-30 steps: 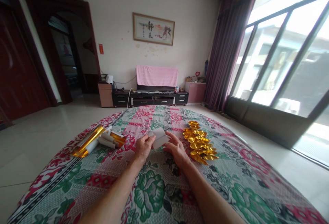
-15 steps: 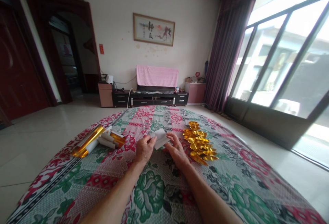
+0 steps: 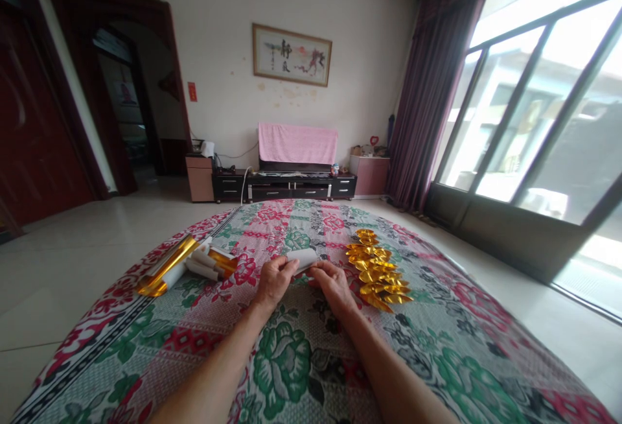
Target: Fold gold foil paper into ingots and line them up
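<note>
Between my hands, above the middle of the table, is a small sheet of paper [image 3: 302, 257] with its whitish side showing, and it looks curved or folded over. My left hand [image 3: 275, 279] pinches its left end between thumb and fingers. At the lower right edge, the fingers of my right hand [image 3: 333, 286] are closed on the same paper. To the right lies a row of shiny gold folded-paper pieces [image 3: 379, 271] with pointed petals. Off to the left are curled sheets of gold paper [image 3: 170, 268] with white backs.
A flowered cloth [image 3: 284, 372] covers the round table. Beyond it stands a low black TV cabinet [image 3: 276, 192] with a pink cloth [image 3: 297, 143] over the screen. Large windows [image 3: 549, 106] and a purple curtain [image 3: 418, 100] are at the right.
The paper has gone from a flatter, tilted sheet to a narrower curved or folded shape. My right hand's fingers have come down and closed on its lower edge.
</note>
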A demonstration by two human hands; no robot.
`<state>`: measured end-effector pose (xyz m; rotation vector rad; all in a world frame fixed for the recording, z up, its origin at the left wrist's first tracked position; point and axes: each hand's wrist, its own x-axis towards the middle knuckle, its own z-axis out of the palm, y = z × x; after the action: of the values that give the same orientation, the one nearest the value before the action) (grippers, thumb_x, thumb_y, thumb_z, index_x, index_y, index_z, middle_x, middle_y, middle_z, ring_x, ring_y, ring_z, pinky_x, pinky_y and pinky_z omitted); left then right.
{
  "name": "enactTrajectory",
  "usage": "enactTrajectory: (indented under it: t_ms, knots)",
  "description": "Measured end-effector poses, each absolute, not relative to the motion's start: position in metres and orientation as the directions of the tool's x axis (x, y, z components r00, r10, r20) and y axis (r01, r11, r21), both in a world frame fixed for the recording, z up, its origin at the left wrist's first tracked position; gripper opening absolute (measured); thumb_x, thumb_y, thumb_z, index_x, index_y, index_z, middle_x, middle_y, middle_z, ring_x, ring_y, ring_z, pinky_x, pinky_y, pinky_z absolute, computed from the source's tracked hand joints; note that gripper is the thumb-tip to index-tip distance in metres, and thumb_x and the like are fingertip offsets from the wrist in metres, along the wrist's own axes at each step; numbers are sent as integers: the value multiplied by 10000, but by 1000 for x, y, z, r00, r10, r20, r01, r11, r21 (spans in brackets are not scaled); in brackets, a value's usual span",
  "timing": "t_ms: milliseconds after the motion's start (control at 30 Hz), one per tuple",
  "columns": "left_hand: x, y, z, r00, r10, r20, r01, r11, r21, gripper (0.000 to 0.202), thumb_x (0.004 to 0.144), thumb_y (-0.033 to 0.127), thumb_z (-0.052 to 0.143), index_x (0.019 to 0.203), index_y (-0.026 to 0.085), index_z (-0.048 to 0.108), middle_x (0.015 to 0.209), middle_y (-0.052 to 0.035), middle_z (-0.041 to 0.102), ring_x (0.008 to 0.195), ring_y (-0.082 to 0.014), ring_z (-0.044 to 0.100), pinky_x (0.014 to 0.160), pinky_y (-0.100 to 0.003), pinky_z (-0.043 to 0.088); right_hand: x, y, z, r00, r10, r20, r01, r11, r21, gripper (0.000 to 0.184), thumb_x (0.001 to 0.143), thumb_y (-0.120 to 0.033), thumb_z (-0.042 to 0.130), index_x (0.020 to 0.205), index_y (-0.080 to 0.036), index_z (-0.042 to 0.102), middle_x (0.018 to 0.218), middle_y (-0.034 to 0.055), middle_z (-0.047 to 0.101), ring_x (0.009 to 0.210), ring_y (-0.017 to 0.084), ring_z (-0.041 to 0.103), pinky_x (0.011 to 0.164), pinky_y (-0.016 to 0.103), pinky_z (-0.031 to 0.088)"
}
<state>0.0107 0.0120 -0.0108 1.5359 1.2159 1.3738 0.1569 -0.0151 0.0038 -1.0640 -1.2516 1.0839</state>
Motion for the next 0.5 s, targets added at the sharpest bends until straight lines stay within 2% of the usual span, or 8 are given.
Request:
enactTrajectory:
  t_ms: [167, 500]
  knots:
    - [11, 8, -7, 34, 980, 197, 45, -198, 979, 285, 719, 402, 579, 778, 139, 671, 587, -10, 653, 545, -146, 594, 496, -213, 418, 158, -16, 5, -17, 978, 208, 1, 209, -978, 279, 673, -403, 614, 807, -161, 648, 709, 21, 660, 690, 180, 603, 632, 281, 488]
    - [14, 2, 1, 68, 983, 173, -42, -170, 984, 276, 699, 360, 605, 837, 140, 697, 658, -19, 691, 595, -141, 610, 539, -213, 445, 155, -11, -2, 40, 964, 261, -48, 263, -964, 268, 662, -387, 655, 796, -176, 560, 715, 9, 647, 636, 157, 606, 590, 255, 482]
